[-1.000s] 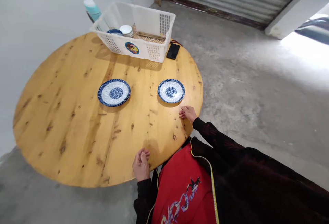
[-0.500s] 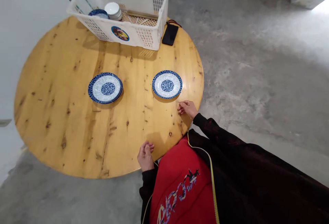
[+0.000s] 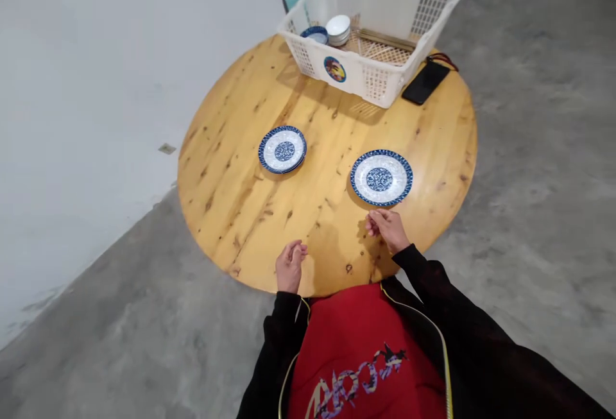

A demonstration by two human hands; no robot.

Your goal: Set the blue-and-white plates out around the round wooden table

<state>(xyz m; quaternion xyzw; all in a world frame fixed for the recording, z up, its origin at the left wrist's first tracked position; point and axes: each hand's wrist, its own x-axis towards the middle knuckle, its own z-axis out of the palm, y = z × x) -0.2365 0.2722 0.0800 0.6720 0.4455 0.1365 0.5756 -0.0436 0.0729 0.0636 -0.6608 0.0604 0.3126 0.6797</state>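
- Where a round wooden table point(image 3: 231, 188) spreads, a white basket point(image 3: 356, 79) stands at the far edge.
- Stacked plates point(image 3: 283, 149) lie left, a single plate point(image 3: 382, 178) right.
- Right hand point(image 3: 389, 225), beside it, and left hand point(image 3: 289, 267) curl loosely, empty, seemingly between moves; grasping it would call for reaching.

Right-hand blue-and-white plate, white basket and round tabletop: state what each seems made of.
Blue-and-white plate: probably glazed ceramic, given its glossy highlights; melamine is possible.
White basket: likely molded plastic, slightly translucent, with perforated walls.
Round tabletop: apparently varnished wood, showing knots, grain and soft sheen.
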